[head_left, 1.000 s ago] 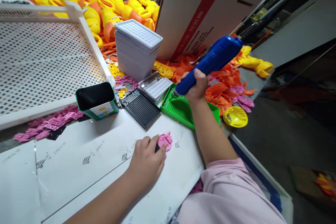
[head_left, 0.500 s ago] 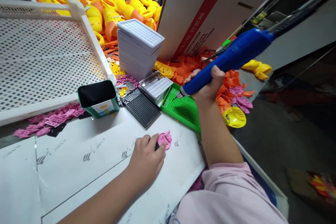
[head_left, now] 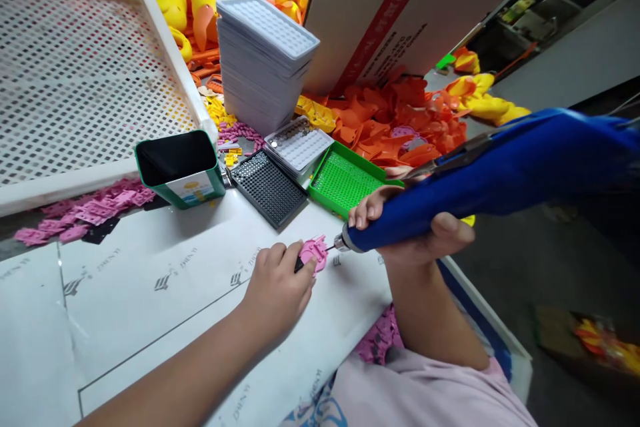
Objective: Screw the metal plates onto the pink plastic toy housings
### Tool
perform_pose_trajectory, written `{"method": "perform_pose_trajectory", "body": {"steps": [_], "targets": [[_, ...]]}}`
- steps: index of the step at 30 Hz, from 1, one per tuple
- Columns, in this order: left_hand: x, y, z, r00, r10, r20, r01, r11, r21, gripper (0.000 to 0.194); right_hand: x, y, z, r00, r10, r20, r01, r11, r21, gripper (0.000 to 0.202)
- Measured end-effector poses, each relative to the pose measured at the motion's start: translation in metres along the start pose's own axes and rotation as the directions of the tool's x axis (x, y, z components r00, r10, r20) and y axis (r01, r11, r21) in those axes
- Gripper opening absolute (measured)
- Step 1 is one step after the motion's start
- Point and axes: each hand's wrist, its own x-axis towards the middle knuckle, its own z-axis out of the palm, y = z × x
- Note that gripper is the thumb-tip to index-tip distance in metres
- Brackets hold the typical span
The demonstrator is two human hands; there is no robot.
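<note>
My left hand presses a pink plastic part against the white table sheet, with a small black piece under its fingers. In my right hand is a blue electric screwdriver, held almost level and pointing left. Its thin bit reaches the right edge of the pink part; whether a screw sits on the tip is too small to tell. Just behind lies a green perforated tray with tiny screws in its holes, beside a black perforated tray.
A tall stack of white trays stands behind a lower white tray. To the left are a green tin, pink parts and a white mesh crate. Orange pieces lie before a cardboard box.
My right hand has brought the screwdriver from over the green tray down and toward me, its bit now at the pink part. My left hand keeps its hold. The view has shifted slightly.
</note>
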Motion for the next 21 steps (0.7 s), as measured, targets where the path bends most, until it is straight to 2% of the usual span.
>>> {"method": "perform_pose_trajectory", "body": {"steps": [6,12,15,18,21], "targets": [[0.000,0.000,0.000,1.000,-0.008,-0.020,0.008,1.000,0.001,0.020,0.000,0.006,-0.003,0.998,0.051,-0.025,-0.051,0.999,0.000,0.035],[0.000,0.001,0.000,1.000,-0.011,-0.013,0.012,1.000,0.016,0.020,-0.002,0.011,-0.005,1.000,0.023,-0.012,-0.023,1.000,0.014,0.037],[-0.001,0.003,0.001,1.000,-0.021,-0.013,0.022,0.999,0.033,0.020,-0.005,0.011,-0.003,0.998,-0.030,0.047,0.031,0.999,-0.016,0.039],[-0.001,0.006,0.002,0.999,-0.037,-0.018,0.038,0.998,0.045,0.019,-0.011,0.011,0.001,0.983,-0.124,0.132,0.135,0.988,-0.078,0.043],[0.000,0.008,0.002,0.999,-0.045,-0.017,0.046,0.998,0.051,0.019,-0.016,0.012,0.004,0.974,-0.164,0.155,0.184,0.975,-0.123,0.043]]}}
